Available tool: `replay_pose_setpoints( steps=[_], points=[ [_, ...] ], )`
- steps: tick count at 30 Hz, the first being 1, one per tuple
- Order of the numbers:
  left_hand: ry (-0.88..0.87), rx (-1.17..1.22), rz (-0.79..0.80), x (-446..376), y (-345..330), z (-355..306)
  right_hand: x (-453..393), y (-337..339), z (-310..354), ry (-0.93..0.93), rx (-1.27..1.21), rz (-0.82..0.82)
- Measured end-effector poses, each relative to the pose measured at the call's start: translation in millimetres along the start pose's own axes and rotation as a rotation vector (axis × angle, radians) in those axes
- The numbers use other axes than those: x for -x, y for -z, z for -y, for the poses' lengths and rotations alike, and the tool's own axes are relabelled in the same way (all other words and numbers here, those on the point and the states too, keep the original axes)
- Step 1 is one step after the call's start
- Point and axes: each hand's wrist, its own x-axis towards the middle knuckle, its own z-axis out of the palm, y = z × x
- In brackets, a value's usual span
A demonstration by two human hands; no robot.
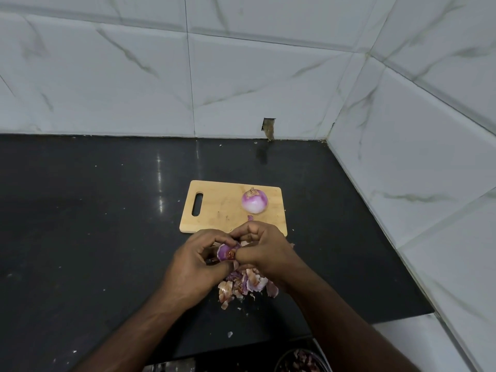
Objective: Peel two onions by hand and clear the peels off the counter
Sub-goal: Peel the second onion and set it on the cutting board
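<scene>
Closest to the camera, down at the bottom edge, there's a dark round container [300, 362] with what looks like purple-ish scraps in it, only partly in frame so I can't swear what it is. My guess is that's where the peels end up.

Just past that, both hands are busy over the black counter [94, 224]. The left hand [197, 267] is curled round the second onion [226, 252], cradling it with the root end facing up at the camera. The right hand [264, 249] has thumb and fingertips pinched together right at that root end, looks like it's nipping a bit of skin there. The onion already shows a lot of shiny purple, so I'd say it's mostly stripped, with just the stubborn bits near the root left.

The first onion [254, 201] sits peeled on the wooden cutting board [214, 210], toward the far right side, well apart from the hands. A tiny purple scrap [250, 217] lies on the board just near it.

Directly under the hands is the pile of peels [245, 285] on the counter, with a few stray flakes scattered nearer the front edge.

So roughly: onion one done, onion two nearly done, cleanup not started at all
</scene>
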Motion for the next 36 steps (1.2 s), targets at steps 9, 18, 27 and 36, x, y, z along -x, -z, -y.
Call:
replay_pose_setpoints(
  steps=[9, 18, 27, 36],
  points=[
    [0.016, 0.006, -0.079, 4, -3, 0, -2, -9, 2, 0.006, 0.069, -0.053],
    [0.209, 0.371, -0.065, 6, 10, -15, 4, 11, 8, -0.033, -0.242, 0.011],
    [0.380, 0.652, -0.011, 4, 13, -14, 15, 0, 5, 0.326, 0.107, 0.063],
    [0.426, 0.593, -0.007, -1, 14, -18, 9, -1, 7, 0.328, 0.223, 0.117]
  ],
)
